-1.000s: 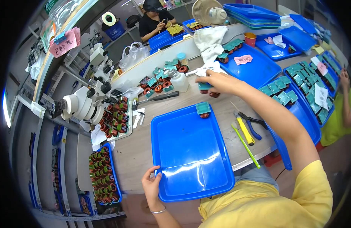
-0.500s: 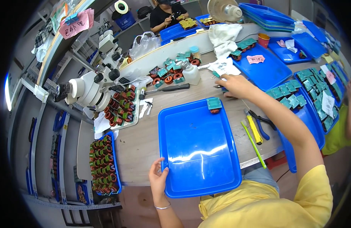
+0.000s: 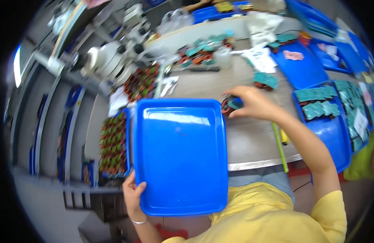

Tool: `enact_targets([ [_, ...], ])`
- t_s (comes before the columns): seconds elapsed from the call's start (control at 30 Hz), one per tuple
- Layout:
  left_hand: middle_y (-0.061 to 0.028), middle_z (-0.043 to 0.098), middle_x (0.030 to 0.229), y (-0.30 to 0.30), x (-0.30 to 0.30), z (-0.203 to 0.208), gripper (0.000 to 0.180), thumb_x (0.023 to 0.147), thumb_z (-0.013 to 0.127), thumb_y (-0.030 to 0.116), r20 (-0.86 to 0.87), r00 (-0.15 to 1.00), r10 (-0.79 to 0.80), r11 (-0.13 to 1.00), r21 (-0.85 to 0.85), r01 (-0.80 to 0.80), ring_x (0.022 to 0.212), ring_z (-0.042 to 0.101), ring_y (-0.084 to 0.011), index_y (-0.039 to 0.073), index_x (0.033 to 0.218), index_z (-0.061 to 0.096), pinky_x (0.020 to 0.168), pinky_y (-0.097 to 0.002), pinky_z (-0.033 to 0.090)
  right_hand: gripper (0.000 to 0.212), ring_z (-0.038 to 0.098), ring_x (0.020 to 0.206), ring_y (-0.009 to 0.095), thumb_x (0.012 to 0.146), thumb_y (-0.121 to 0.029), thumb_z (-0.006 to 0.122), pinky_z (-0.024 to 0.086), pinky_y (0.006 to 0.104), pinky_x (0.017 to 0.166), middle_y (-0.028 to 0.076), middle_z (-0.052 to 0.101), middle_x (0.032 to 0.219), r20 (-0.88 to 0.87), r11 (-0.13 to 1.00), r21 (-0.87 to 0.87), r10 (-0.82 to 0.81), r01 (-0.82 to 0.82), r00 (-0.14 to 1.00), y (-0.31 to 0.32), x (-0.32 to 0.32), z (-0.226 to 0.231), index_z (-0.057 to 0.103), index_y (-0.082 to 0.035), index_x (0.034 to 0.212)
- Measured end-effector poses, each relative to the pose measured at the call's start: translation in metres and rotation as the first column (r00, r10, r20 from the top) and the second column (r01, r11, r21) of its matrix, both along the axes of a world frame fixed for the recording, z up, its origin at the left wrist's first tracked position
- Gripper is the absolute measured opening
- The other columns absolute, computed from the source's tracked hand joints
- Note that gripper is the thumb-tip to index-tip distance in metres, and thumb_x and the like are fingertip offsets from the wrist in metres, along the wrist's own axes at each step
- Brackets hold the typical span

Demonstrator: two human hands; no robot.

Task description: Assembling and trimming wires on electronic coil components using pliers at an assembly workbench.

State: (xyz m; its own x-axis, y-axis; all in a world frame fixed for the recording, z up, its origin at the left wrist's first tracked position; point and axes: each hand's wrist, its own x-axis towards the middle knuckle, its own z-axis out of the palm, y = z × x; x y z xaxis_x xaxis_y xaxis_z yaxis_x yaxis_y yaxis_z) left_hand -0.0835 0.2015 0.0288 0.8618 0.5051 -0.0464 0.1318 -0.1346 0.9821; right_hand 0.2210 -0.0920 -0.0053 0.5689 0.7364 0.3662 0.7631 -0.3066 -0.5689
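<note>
My left hand grips the near left edge of a shallow blue tray, thumb over the rim. The tray is held at the table's front edge, and a small dark fleck shows on its floor. Just off the tray's far right side, my right hand pinches a copper coil component with a small green circuit board. The fingers hide part of it, and motion blurs it. Beyond that hand, more coil components with green boards sit on the table.
A blue tray of coils lies left, below a white microscope. Further coil boards and a white bottle stand at the back. Right are a green stick, a yellow cutter and blue trays of green boards.
The blue tray has shifted left in view, and the coil component in its far right corner is no longer there. My right hand has come back toward the tray and now holds a coil component.
</note>
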Motion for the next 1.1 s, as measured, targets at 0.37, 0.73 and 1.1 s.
enact_targets([
  [0.37, -0.0002, 0.042, 0.066, -0.022, -0.224, 0.059, 0.036, 0.063, 0.057, 0.0, -0.26, 0.869, 0.421, 0.767, 0.614, -0.188, 0.06, 0.038, -0.0072, -0.003, 0.098, 0.063, 0.053, -0.0213, 0.03, 0.06, 0.054, 0.097, 0.016, 0.055, -0.007, 0.077, 0.041, 0.0281, 0.088, 0.008, 0.058, 0.106, -0.278, 0.984, 0.136, 0.151, -0.116, 0.949, 0.008, -0.03, 0.032, 0.054, 0.0, 0.11],
  [0.73, -0.0201, 0.062, 0.092, -0.094, -0.222, -0.225, 0.046, 0.063, 0.066, 0.013, -0.848, 0.508, -0.153, 0.831, 0.167, 0.53, 0.084, 0.062, -0.0306, 0.005, 0.108, 0.06, 0.074, -0.0401, 0.048, 0.058, 0.054, 0.093, 0.03, 0.05, -0.01, 0.077, 0.043, 0.0339, 0.083, 0.014, 0.059, 0.097, -0.222, 0.963, -0.06, 0.245, -0.264, 0.944, -0.008, -0.058, 0.031, 0.058, -0.003, 0.104],
  [1.1, -0.012, 0.054, 0.116, 0.052, -0.295, 0.019, 0.052, 0.076, 0.06, 0.008, -0.187, 0.889, 0.418, 0.878, 0.333, -0.343, 0.104, 0.052, -0.0177, -0.008, 0.123, 0.043, 0.091, -0.0281, 0.039, 0.057, 0.055, 0.091, 0.029, 0.049, -0.007, 0.077, 0.044, 0.0338, 0.081, 0.013, 0.058, 0.095, -0.171, 0.966, -0.101, 0.22, -0.239, 0.96, -0.036, -0.066, 0.046, 0.058, -0.003, 0.103],
])
